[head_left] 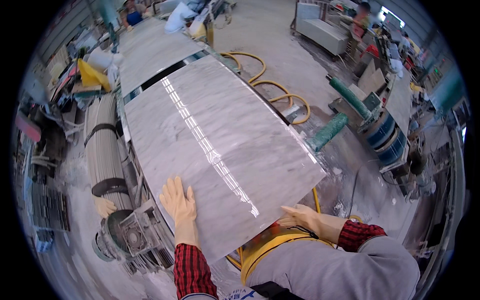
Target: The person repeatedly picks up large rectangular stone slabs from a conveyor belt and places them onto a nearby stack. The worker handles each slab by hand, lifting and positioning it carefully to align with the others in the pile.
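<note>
Stone workshop, dusty concrete floor [280, 45], machinery on both sides, other people at work far left and far right.

Polished grey-white marble slab [220, 135] lies flat on a long roller line, bright strip of lamp glare down its middle. Long axis runs from the person at the near edge away to the far left, in line with a second slab [150, 50] beyond a dark gap. The slab's bulk therefore lies straight ahead of both hands, with its near short edge against the person's body.

Left hand [178, 200], in a pale rubber glove: open, fingers spread, palm flat on the slab top near its near-left corner. Not gripping anything.

Right hand [299, 216], same kind of glove: fingers curled over the near edge of the slab towards its near-right corner; looks like a hold on the edge, though the fingertips are hidden below the stone.

Hands well apart, one towards each near corner. Left hand sits further onto the slab; right stays at the rim.

Surroundings: ribbed grey roller [104, 150] and a gear motor [131, 232] just left of the slab; yellow hose [280, 95] looping on the floor to the right; green rollers [327, 131] near the slab's right edge
</note>
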The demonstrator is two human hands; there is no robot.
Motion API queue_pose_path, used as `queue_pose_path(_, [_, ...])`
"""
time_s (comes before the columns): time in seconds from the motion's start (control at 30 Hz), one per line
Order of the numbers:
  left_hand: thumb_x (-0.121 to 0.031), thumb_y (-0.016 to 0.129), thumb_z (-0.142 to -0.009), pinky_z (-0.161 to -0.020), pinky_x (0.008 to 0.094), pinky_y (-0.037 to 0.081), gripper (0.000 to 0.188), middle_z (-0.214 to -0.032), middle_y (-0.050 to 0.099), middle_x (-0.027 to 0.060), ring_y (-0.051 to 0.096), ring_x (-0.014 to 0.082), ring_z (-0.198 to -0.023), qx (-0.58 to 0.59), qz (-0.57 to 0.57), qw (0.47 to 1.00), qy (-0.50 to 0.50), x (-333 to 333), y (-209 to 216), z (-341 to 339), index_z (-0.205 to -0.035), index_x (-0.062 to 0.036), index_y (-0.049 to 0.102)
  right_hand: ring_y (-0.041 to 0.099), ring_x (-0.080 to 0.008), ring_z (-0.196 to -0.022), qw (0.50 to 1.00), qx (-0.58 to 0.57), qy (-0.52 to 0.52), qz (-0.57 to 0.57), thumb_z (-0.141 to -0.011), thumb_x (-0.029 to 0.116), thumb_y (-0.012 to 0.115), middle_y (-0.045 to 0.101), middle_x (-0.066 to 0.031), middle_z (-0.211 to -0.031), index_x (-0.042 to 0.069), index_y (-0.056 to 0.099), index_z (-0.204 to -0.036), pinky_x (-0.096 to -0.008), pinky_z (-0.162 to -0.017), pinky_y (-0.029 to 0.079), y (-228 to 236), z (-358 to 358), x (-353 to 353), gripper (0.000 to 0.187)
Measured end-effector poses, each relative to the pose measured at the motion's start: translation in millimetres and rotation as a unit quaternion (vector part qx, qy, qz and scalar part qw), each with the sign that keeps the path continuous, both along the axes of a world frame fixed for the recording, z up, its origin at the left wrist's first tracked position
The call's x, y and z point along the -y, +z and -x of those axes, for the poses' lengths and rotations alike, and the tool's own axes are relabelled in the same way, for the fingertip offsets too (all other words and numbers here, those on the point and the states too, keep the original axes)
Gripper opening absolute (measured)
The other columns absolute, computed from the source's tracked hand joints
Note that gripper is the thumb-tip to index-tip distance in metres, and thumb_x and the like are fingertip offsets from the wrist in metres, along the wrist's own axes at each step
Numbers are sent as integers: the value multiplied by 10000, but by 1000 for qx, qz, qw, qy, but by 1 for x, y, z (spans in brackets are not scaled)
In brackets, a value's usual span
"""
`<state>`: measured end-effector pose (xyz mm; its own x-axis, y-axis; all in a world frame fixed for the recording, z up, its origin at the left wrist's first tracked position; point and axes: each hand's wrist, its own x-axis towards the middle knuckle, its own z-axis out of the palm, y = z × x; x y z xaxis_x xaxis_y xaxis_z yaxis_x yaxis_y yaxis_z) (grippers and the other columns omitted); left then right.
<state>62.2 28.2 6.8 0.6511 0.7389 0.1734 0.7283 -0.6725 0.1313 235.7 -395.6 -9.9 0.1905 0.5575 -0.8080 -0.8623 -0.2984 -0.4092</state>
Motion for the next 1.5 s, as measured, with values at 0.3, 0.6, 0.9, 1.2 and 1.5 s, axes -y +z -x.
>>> queue_pose_path(0.3, [-381,592,-1067,-1141,573,414,532,-1467,632,257,583,456,-1341,55,-39,990,-120,-15,8,9,-1451,-16,643,795,-402,-1004,989,145,-14,15,-999,480,751,773,-319,-1099,-201,712,-1090,-401,-881,665,3,23,-31,688])
queue_pose_path(0.6, [-381,663,-1007,-1171,603,372,462,-1398,675,241,574,438,-1368,94,-41,982,-159,-27,-24,-23,-1368,-94,690,779,-290,-1008,964,237,85,87,-969,569,761,804,-198,-1098,-13,778,-1215,-378,-928,613,-27,25,-11,632])
queue_pose_path(0.9, [-412,686,-970,-1181,600,318,518,-1496,603,118,515,348,-1399,69,-79,987,-120,-7,-1,-28,-1430,-177,639,769,-249,-859,919,316,183,148,-971,530,767,829,-137,-1124,-85,782,-1157,-404,-846,588,24,18,-12,642])
queue_pose_path(1.2, [-431,646,-1011,-1237,627,263,561,-1604,535,114,453,357,-1490,51,-16,995,-83,1,-4,-21,-1518,-201,574,753,-300,-1184,957,210,177,95,-1004,524,737,773,-263,-1229,-210,694,-1222,-366,-1048,583,11,7,-2,767])
queue_pose_path(1.5, [-444,615,-1037,-1266,631,242,563,-1650,501,120,420,359,-1531,30,7,997,-69,1,-6,-21,-1549,-217,553,714,-321,-1250,978,150,139,31,-1025,490,733,714,-285,-1350,-166,667,-1327,-391,-1109,560,-2,0,18,725])
